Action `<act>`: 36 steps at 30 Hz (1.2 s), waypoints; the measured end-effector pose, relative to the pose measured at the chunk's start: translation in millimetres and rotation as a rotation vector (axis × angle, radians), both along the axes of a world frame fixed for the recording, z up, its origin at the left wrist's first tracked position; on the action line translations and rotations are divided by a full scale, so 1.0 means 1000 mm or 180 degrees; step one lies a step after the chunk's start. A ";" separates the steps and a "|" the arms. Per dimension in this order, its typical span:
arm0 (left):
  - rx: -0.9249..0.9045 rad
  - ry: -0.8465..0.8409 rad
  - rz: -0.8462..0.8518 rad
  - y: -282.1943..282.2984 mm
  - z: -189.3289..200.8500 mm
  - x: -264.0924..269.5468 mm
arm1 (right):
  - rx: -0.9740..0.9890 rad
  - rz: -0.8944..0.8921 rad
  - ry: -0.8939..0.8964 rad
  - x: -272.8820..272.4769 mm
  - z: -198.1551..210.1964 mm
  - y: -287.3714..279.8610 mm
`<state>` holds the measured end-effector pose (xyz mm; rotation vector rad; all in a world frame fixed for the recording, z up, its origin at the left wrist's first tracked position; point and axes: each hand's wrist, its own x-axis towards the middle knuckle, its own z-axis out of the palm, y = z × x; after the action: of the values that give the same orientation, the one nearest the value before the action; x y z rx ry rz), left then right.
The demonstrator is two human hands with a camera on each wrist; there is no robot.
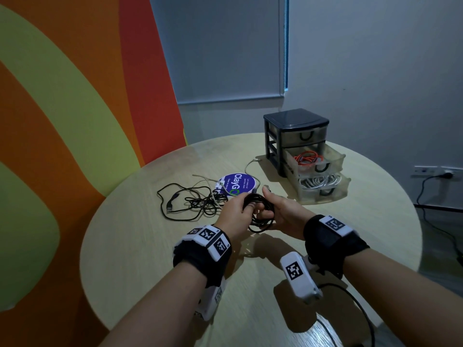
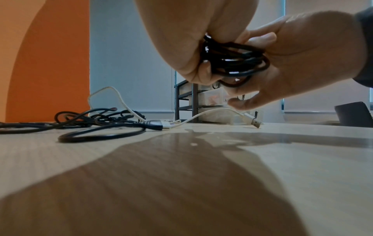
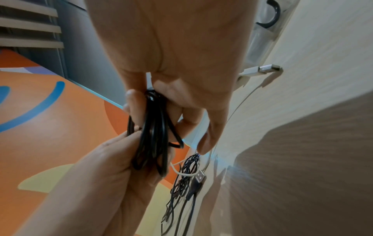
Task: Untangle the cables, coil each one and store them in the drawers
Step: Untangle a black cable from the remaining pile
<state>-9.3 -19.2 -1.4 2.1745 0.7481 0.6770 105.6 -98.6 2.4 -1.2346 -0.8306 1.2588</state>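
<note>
Coiling step: at frame centre, left hand (image 1: pixel 234 209) and right hand (image 1: pixel 280 212) fingers curl around the black cable coil (image 1: pixel 259 212), apparently complete. Next: stow in a drawer (image 1: pixel 317 161).

Round pale wood table (image 1: pixel 140 246); blue ClayGo sticker (image 1: pixel 238 184) on it; wall socket (image 1: pixel 437 171) with black plug.

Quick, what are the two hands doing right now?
Left hand: fingers curled round the coiled black cable, gripping it.
Right hand: also gripping that same coiled black cable.
</note>
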 end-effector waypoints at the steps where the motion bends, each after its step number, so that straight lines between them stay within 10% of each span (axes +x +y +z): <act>1: -0.0077 -0.0040 -0.0014 -0.001 0.000 -0.001 | -0.0008 -0.0005 0.0013 0.000 0.000 0.000; 8: -0.0765 -0.0439 0.0026 0.001 0.006 -0.007 | -0.0097 -0.0465 0.0243 0.011 0.001 -0.004; 25: 0.0494 -0.0859 0.0353 0.004 0.001 -0.001 | -0.0356 -0.0971 -0.0294 0.015 0.000 0.000; 36: 0.1376 0.0288 -0.0017 0.002 0.000 0.000 | -0.0075 -0.1373 -0.0017 0.007 0.012 0.003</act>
<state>-9.0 -17.3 -1.1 2.6123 0.6890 0.7999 112.5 -95.7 14.7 -1.3495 -0.5157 0.9170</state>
